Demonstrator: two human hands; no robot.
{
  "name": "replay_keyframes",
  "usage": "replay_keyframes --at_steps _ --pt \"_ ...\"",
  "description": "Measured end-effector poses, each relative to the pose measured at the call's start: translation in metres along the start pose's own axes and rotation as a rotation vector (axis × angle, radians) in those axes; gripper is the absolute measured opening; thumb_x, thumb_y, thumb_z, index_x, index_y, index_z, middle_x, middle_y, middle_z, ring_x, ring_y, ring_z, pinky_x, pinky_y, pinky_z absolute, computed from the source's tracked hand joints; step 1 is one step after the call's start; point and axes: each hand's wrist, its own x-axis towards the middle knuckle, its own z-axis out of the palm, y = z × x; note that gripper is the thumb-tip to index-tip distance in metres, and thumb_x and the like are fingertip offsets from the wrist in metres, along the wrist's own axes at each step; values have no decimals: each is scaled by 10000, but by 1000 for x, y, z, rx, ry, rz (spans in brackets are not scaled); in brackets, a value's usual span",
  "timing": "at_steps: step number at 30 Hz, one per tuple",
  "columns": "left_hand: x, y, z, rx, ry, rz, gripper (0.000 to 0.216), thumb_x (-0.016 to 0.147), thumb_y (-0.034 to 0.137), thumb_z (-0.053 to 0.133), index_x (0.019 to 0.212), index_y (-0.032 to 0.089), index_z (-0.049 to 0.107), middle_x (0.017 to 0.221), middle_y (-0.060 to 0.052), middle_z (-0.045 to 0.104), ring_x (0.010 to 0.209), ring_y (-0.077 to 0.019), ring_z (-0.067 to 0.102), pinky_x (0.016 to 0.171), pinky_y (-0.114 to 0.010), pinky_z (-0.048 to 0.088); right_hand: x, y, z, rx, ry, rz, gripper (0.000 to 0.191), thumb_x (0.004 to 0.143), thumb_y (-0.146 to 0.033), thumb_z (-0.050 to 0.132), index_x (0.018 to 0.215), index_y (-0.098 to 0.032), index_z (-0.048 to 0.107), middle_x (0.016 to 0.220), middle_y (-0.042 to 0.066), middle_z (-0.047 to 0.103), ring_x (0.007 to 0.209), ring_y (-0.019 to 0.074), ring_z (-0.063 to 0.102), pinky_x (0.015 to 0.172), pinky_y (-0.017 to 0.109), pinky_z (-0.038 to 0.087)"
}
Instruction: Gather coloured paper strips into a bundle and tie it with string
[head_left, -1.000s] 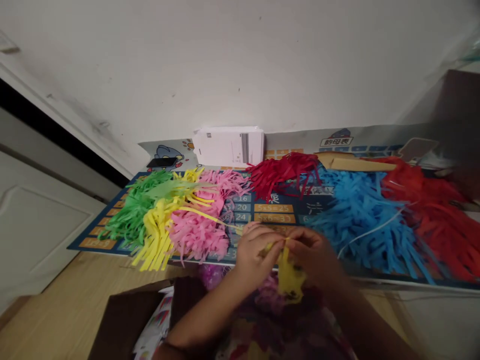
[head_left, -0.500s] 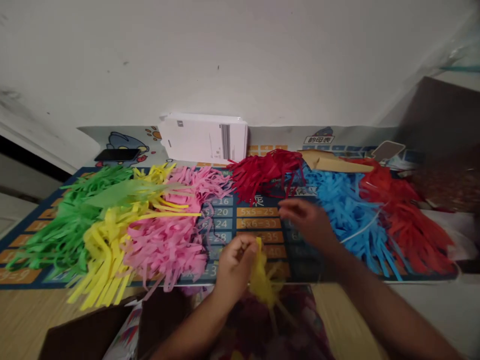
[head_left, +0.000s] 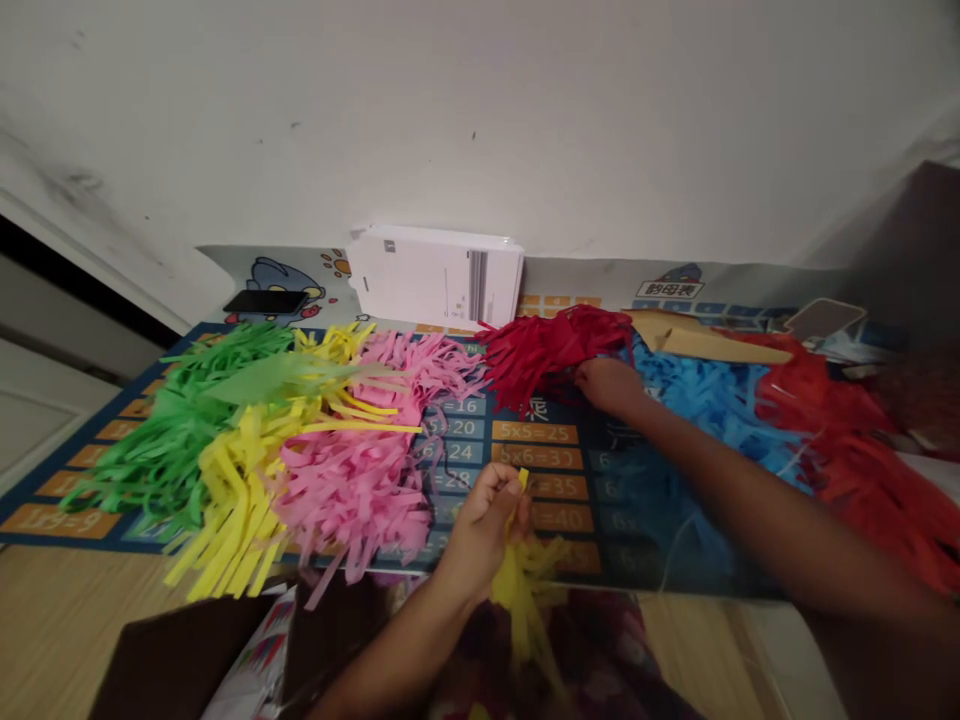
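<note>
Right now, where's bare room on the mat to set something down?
The mat shows bare between the pink strips and blue strips, though your left hand hovers over part. A smaller patch: its near-left corner, beside the green strips. Crowded: both strip-covered sides, and behind, where your right hand is at the dark red bundle.

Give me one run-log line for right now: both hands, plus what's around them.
Left hand: gripping yellow bundle | Right hand: by crimson strips, contact unclear | Nearby: pink strips, blue strips
</note>
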Motion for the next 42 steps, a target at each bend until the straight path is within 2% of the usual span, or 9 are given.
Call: replay_keyframes --at_steps 5,10,14,17,20,27,32,37,42 --pt "9 -5 2 27 -36 3 439 744 538 778 815 186 524 633 51 611 495 -74 509 524 -206 424 -5 -6 -3 -76 -23 -8 283 996 -327 547 1095 -111 699 1117 141 708 1029 225 675 895 376 519" --pt "15 -12 3 93 -47 -35 479 693 585 795 787 173 570 580 38 607 478 -90 530 481 -198 404 -22 -18 -17 -86 19 -11 322 995 -359 568 1179 -105 640 1181 126 669 1069 227 651 940 432 519" --pt "13 -6 5 14 14 -79 490 613 516 869 828 181 584 714 18 681 559 -115 608 528 -214 458 -74 -41 -25 1 83 -129 233 983 -158 477 1090 -92 674 1109 181 688 1048 250 663 884 362 484" --pt "12 -2 6 -67 6 -154 491 533 418 918 806 180 587 706 20 672 585 -131 626 559 -224 469 -125 -63 -12 107 87 -283 153 939 -191 565 996 -176 705 1028 105 725 1006 223 670 867 316 460" --pt "11 -8 5 -47 -25 -200 452 562 422 900 777 169 593 617 41 607 547 -115 579 553 -214 439 -158 -75 8 208 129 -283 172 932 -193 579 1052 -161 697 1057 108 730 1025 240 661 866 339 450" --pt "12 -20 1 437 -110 117 434 777 582 718 740 175 571 658 41 495 603 -106 430 584 -223 346 -162 -54 24 595 179 -250 194 918 -160 530 970 -181 715 974 57 752 895 177 680 777 276 472" --pt "5 -16 2 771 -232 303 305 948 453 530 797 191 573 777 -9 576 747 -158 515 713 -268 399 -165 -41 22 1151 112 -175 156 815 -323 644 812 -199 738 815 29 751 772 195 673 729 302 489" --pt "-2 -15 4 897 -281 474 206 994 315 449 878 200 574 947 -58 656 882 -179 595 798 -301 450 -177 -42 26 1329 114 -66 203 747 -396 710 822 -220 777 867 45 769 841 233 691 802 354 510" --pt "-4 -15 3 918 -291 507 173 993 294 455 920 205 584 985 -61 682 920 -180 632 817 -298 471 -181 -46 38 1443 176 -16 175 723 -397 754 798 -243 789 874 44 776 874 244 702 851 384 530"
